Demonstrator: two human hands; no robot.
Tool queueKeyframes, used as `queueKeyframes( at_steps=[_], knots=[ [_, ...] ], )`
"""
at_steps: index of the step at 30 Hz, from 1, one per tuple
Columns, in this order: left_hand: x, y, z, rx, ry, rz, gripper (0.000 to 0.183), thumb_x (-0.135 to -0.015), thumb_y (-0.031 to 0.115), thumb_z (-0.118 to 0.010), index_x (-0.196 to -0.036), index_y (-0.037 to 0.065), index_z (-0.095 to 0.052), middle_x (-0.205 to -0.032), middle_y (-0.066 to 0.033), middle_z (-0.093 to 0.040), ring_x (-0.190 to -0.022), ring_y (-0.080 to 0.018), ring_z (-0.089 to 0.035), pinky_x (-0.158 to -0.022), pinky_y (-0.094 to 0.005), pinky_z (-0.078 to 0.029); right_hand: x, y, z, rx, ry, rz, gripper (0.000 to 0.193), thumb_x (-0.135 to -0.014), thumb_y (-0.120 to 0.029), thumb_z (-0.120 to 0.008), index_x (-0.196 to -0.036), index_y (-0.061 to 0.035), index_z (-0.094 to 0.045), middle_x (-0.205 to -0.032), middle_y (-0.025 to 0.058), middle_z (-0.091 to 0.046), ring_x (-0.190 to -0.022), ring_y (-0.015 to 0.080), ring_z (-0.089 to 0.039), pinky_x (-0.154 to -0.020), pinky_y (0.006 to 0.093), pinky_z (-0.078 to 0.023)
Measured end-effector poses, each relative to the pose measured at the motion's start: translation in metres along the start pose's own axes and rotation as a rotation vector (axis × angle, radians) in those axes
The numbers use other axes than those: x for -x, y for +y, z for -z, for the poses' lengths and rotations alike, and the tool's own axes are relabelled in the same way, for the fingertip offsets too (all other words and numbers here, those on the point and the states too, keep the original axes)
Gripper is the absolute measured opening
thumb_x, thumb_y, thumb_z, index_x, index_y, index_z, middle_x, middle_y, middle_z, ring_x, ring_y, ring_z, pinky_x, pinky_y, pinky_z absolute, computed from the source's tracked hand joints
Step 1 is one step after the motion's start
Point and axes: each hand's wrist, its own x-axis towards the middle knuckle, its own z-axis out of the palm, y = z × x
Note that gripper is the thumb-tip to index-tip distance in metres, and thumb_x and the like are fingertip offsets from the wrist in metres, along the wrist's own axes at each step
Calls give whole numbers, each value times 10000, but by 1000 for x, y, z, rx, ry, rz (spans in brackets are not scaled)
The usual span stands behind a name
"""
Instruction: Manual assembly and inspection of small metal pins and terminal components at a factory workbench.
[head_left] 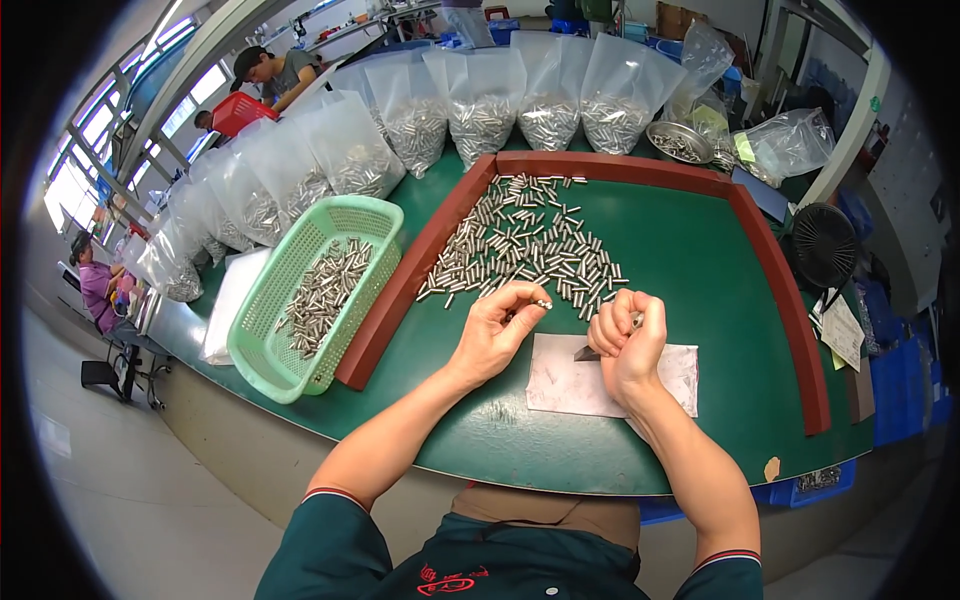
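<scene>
My left hand [495,335] is closed, with a small shiny metal cylinder [543,304] pinched between thumb and fingertips. My right hand [632,345] is wrapped round a hand tool; its flat dark metal blade [586,354] sticks out to the left, and most of its handle is hidden. That hand is over a stained whitish sheet [560,390] lying on the green tabletop [690,260]. Just beyond both hands, a loose spread of small metal cylinders [530,240] covers the tabletop's left part, inside a dark red raised border [620,166].
A green perforated basket [262,368] with more cylinders stands left of the border. Several clear bags [480,110] of metal parts line the back and left. At right are a black fan [824,243] and a metal bowl [678,143]. Other people sit at the far left.
</scene>
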Motion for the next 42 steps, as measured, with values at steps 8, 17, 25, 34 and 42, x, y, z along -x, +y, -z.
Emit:
queueKeyframes(
  at_steps=[8, 17, 25, 34, 42],
  knots=[
    [-4, 1, -1, -15, -28, 20, 67, -840, 59, -536, -882, 9, -550, -829, 6, -521, -683, -37, -447, -610, -178, -369, -1, -1, 0, 19, -3, 9, 288, -801, -196, -268, -529, -103, -260, -416, -10, -234, -363, 77, -158, -344, 233, -149],
    [-2, -2, -5, 43, -17, 28, 67, -834, 70, -540, -872, 15, -547, -759, 15, -520, -611, -27, -418, -539, -170, -334, 1, -1, 0, 25, 0, -1, 300, -811, -203, -262, -528, -104, -261, -413, -9, -235, -366, 80, -162, -348, 234, -155],
    [-3, 8, -6, 938, -225, 580, 106, -862, 185, -516, -870, 80, -514, -873, -81, -566, -532, -38, -333, -491, -170, -290, 0, 0, 1, 2, 2, -12, 314, -820, -216, -267, -527, -104, -263, -412, -9, -236, -363, 81, -162, -346, 236, -154],
    [2, 13, -9, 722, -305, 739, 159, -869, 186, -480, -886, 36, -533, -613, 26, -403, -512, -59, -325, -482, -188, -292, -2, 0, 3, -20, -6, -12, 324, -827, -236, -270, -532, -103, -266, -412, -11, -234, -366, 80, -162, -350, 236, -158],
    [9, 23, -23, -566, -316, 134, 111, -708, 91, -607, -726, -9, -562, -557, -111, -487, -478, -242, -469, -471, -346, -376, 2, -4, 0, 14, -23, 130, 314, -804, -196, -289, -506, -103, -259, -411, -10, -238, -377, 72, -159, -356, 233, -141]
  ],
)
